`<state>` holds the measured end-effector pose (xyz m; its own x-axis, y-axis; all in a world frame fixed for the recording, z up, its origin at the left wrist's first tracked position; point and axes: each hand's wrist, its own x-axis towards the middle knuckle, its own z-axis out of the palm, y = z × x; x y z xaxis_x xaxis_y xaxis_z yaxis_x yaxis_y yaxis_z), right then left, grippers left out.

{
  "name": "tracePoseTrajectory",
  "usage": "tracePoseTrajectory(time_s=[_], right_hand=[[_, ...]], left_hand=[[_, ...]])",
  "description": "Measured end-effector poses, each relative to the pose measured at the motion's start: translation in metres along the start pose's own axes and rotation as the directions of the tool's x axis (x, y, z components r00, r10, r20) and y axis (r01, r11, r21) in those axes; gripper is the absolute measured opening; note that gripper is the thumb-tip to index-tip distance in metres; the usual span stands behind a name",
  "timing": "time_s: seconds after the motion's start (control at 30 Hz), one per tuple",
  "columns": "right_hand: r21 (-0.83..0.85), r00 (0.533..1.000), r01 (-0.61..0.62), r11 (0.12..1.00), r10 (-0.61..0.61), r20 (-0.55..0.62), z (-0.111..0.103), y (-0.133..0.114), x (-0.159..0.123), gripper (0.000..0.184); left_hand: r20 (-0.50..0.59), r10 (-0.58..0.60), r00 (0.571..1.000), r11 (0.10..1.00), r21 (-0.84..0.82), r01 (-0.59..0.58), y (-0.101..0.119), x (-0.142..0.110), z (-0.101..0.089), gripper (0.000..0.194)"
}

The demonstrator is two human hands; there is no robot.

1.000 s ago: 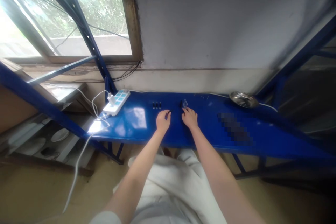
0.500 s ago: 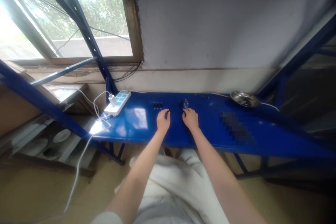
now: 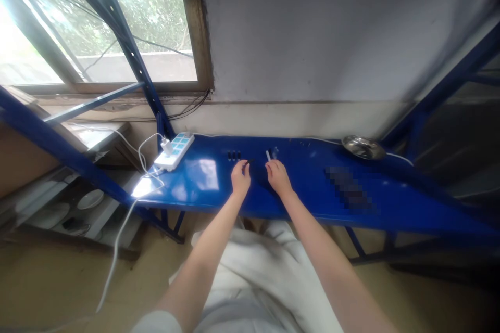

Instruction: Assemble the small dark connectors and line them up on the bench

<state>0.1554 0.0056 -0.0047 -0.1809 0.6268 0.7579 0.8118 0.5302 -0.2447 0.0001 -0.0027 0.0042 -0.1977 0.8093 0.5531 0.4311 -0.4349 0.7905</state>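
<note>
My left hand [image 3: 240, 178] is closed in a pinch over the blue tabletop, with a small dark piece [image 3: 251, 161] showing at its fingertips. Too little of that piece shows to name it. A short white stick [image 3: 268, 155] points up and away from the fingers of my right hand [image 3: 278, 177], which is closed around its near end. Just right of the stick lie small clear pieces [image 3: 275, 152], partly behind that hand. Three small black cylinders with pale ends [image 3: 234, 155] stand in a row beyond my left hand.
A white power strip [image 3: 176, 151] with a plugged-in cord sits at the left of the blue table [image 3: 304, 197]. A shiny metal dish [image 3: 363, 147] is at the back right, near a blurred-out patch [image 3: 349, 187]. Tiny bits [image 3: 304, 143] lie along the back edge.
The white stick now shows at my right hand, where a dark piece showed before. Both hands have shifted slightly left, and my left hand still pinches a dark piece.
</note>
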Motion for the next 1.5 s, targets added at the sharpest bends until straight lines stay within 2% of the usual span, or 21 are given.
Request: tracePoseTrajectory(time_s=[0.3, 0.77, 1.13, 1.5], right_hand=[[0.057, 0.998, 0.007, 0.998, -0.011, 0.069, 0.004, 0.000, -0.002, 0.037], [0.156, 0.997, 0.067, 0.985, -0.073, 0.034, -0.003, -0.007, -0.003, 0.030], [0.177, 0.994, 0.074, 0.981, -0.087, 0.071, -0.002, -0.009, -0.004, 0.031], [0.205, 0.992, -0.031, 0.978, 0.004, 0.130, -0.004, -0.010, -0.004, 0.039]], left_hand=[[-0.014, -0.033, 0.999, 0.999, -0.030, 0.032, 0.000, 0.001, 0.000, 0.020], [0.043, -0.089, 0.995, 0.996, -0.013, 0.090, -0.001, 0.002, 0.000, 0.019], [0.065, -0.134, 0.989, 0.991, -0.007, 0.135, -0.002, 0.004, -0.001, 0.023], [0.163, -0.140, 0.977, 0.984, -0.089, 0.156, -0.010, 0.003, 0.001, 0.029]])
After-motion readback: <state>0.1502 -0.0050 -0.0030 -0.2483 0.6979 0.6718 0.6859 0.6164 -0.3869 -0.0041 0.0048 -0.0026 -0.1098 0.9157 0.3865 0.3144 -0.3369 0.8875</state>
